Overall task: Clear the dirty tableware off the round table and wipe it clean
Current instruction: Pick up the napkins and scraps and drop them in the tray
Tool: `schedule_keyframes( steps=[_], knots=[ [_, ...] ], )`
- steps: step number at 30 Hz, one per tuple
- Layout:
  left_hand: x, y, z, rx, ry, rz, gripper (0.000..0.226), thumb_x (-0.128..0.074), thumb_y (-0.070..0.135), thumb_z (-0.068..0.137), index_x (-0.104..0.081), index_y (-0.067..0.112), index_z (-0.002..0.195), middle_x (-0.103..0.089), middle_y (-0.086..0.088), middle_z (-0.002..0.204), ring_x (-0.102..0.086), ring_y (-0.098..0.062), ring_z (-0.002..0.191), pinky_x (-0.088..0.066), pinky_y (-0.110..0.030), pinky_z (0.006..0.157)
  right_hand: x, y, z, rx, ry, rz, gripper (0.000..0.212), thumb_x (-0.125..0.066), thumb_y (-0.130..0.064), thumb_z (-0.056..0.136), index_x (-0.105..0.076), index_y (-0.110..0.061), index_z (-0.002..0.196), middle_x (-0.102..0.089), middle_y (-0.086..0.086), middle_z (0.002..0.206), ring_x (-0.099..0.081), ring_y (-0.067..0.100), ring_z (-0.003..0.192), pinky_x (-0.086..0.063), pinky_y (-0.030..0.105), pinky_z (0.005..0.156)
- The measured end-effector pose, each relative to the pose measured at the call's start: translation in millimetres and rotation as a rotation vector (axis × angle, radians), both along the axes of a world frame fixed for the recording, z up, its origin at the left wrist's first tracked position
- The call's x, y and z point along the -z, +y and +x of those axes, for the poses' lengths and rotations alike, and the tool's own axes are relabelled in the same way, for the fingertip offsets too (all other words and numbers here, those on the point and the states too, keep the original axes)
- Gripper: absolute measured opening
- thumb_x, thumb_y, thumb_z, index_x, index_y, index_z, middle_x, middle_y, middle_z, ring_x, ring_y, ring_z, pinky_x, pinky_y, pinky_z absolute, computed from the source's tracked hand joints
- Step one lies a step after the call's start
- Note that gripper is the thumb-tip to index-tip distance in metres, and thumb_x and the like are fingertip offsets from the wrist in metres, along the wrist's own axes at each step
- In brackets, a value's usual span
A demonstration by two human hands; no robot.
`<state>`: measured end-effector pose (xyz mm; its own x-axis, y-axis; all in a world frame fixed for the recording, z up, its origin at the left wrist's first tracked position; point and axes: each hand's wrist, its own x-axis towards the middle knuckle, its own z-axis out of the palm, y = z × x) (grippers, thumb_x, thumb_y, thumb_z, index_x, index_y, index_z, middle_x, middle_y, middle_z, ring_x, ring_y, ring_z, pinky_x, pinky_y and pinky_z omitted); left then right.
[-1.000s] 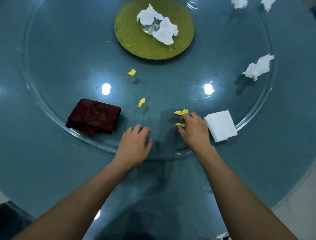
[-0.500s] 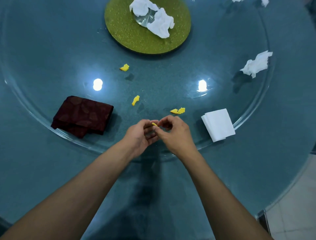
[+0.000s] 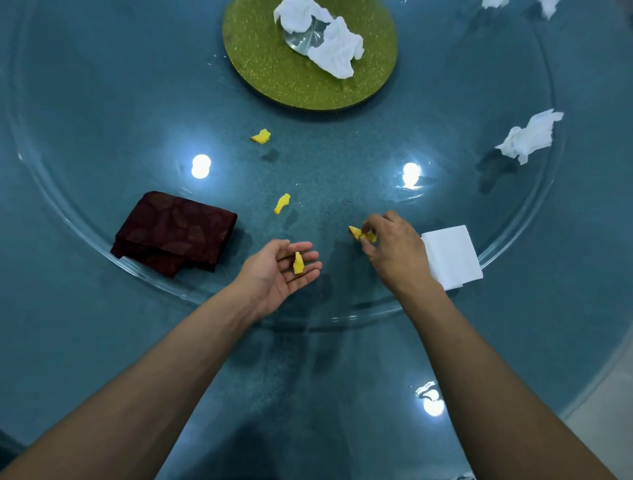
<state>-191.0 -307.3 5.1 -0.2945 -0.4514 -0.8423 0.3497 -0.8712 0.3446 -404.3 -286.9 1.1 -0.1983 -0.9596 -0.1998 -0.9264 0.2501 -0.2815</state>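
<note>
Right hand (image 3: pixel 394 246) grip pinching yellow scraps (image 3: pixel 359 233) on counter (image 3: pixel 102 342), 5 o'clock of glass turntable (image 3: pixel 102 102). Left hand (image 3: pixel 279 270) grip spread, palm up, one scrap (image 3: pixel 298 263) resting on fingers. Advice: lift clean, drop into left palm, keep it level. Next scraps (image 3: pixel 282 203) at 11 o'clock.

Four yellow scraps: one (image 3: pixel 261 136) near the green disc, one (image 3: pixel 282 203) mid-worktop, one (image 3: pixel 298 263) lying in the left hand (image 3: pixel 277 270), one (image 3: pixel 356 233) pinched by the right hand (image 3: pixel 394 246), which may be a pair. One dark red folded cloth (image 3: pixel 174 231). One white folded napkin (image 3: pixel 452 255). One green disc (image 3: pixel 274 61). Crumpled white tissues: two on the disc (image 3: pixel 337 51), one (image 3: pixel 529 138) at right, two cut off at the top edge (image 3: pixel 493 2)
</note>
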Motion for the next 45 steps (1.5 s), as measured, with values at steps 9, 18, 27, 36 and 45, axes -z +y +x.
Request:
schedule_keyframes(
  steps=[9, 18, 27, 36, 45],
  knots=[
    [-0.9, -1.0, 4.2, 0.007, 0.0, 0.008, 0.04, -0.039, 0.022, 0.106, -0.067, -0.004, 0.116, -0.073, -0.022, 0.106, -0.073, -0.032, 0.093, -0.062, -0.038, 0.084, 0.9, -1.2, 11.1, 0.161, -0.177, 0.054, 0.018, -0.071, -0.023, 0.086, -0.064, -0.021, 0.103, -0.056, 0.002, 0.098, -0.058, 0.022, 0.086, -0.049, 0.038, 0.076],
    [0.2, 0.8, 3.4, 0.035, -0.026, -0.014, 0.037, -0.042, 0.021, 0.104, -0.067, -0.002, 0.116, -0.074, -0.021, 0.108, -0.074, -0.031, 0.095, -0.062, -0.038, 0.084, -13.8, 6.7, 28.2, 0.367, -0.548, 0.027, 0.008, -0.078, -0.024, 0.081, -0.07, -0.025, 0.083, -0.065, -0.009, 0.072, -0.057, 0.001, 0.063, -0.045, 0.021, 0.064],
    [-4.8, -1.7, 7.4, -0.014, -0.012, 0.004, 0.034, -0.043, 0.013, 0.101, -0.065, -0.006, 0.12, -0.07, -0.023, 0.114, -0.07, -0.032, 0.094, -0.062, -0.038, 0.082, -11.1, 0.4, 48.4, 0.262, -0.287, -0.054, 0.015, -0.069, -0.03, 0.089, -0.067, -0.022, 0.102, -0.066, 0.0, 0.094, -0.063, 0.016, 0.087, -0.05, 0.033, 0.078],
    [-5.9, -1.1, 19.7, -0.169, 0.054, 0.117, 0.035, -0.041, 0.013, 0.102, -0.068, -0.007, 0.112, -0.072, -0.022, 0.105, -0.07, -0.034, 0.097, -0.064, -0.039, 0.074, 3.5, -1.8, 33.7, 0.26, -0.211, 0.038, 0.015, -0.07, -0.024, 0.086, -0.063, -0.021, 0.098, -0.057, 0.002, 0.104, -0.059, 0.021, 0.092, -0.046, 0.032, 0.077],
    [-6.4, -12.4, 30.8, -0.284, 0.05, 0.126, 0.035, -0.04, 0.015, 0.103, -0.069, -0.006, 0.106, -0.073, -0.021, 0.1, -0.07, -0.033, 0.094, -0.059, -0.041, 0.079, -11.8, -16.1, 64.7, 0.345, -0.685, 0.058, 0.014, -0.081, -0.016, 0.08, -0.067, -0.02, 0.082, -0.067, -0.007, 0.074, -0.061, 0.005, 0.068, -0.052, 0.025, 0.068]
  ],
)
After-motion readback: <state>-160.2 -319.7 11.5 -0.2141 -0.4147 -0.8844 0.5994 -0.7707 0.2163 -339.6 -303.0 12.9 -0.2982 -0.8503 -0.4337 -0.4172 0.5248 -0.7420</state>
